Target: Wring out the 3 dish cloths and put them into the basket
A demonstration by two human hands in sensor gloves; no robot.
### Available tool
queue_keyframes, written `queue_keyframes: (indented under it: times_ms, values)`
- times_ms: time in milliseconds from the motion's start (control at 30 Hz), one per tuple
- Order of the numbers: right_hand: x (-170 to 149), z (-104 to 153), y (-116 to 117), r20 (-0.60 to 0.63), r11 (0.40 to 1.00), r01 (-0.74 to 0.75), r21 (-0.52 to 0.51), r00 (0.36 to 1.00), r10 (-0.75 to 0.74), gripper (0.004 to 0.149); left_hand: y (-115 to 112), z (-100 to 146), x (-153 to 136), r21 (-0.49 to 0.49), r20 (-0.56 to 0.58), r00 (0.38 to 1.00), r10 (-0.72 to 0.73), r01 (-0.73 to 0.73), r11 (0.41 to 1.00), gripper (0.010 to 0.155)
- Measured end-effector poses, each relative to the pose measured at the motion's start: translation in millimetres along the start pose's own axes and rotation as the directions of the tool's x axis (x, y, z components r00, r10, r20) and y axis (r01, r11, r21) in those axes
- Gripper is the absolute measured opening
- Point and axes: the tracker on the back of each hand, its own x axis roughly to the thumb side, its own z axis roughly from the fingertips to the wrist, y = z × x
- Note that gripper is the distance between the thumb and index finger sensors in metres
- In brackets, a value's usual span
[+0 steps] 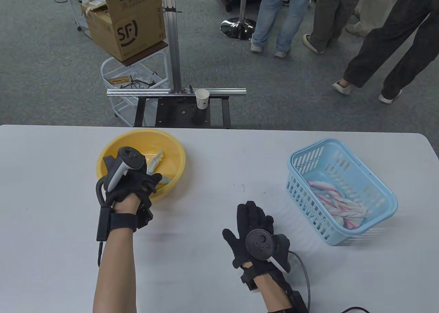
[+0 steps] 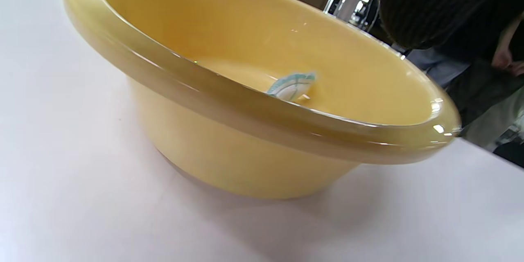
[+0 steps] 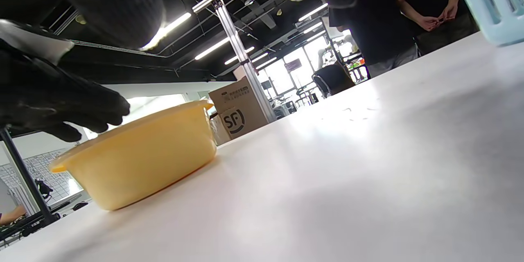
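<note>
Dish cloth in yellow bowl, left hand gripping it; right hand flat, empty

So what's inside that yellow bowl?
A pale, blue-striped cloth lies in the yellow bowl. The left hand reaches over the near rim and hides part of the inside, so more could be there.

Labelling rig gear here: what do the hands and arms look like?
Both hands, left and right, wear black gloves; each back carries a black-and-white controller-like tracker. Black wrist straps, black cables along bare forearms, no sleeves.
</note>
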Motion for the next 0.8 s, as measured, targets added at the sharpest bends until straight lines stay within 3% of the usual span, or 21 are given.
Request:
queue_keyframes:
  times_ms: [200,400,667,800]
  values:
    - [1.0,-0.3,1.8,0.009,1.000,-0.006,0.018,1.000,0.006,0.083,-4.5,-42.2,8.2,-0.143,-0.061,0.998,-0.020,0.011,0.990,0.092]
    - [-3.6,-0.7,1.8,-0.009,1.000,0.007,0.025,1.000,-0.007,0.082,-9.8,-75.6,17.2,-0.220,-0.096,0.994,-0.043,0.020,0.975,0.094]
    - [-5.1,-1.5,2.6,-0.015,0.999,0.020,0.048,1.000,-0.019,0.082,-28.6,-105.3,21.6,-0.394,-0.126,0.992,0.021,-0.070,0.916,0.101]
    - [-7.3,-1.9,4.4,-0.024,0.998,0.022,0.063,1.000,-0.020,0.081,-36.7,-110.3,27.1,-0.465,-0.117,0.993,-0.022,-0.035,0.885,0.100]
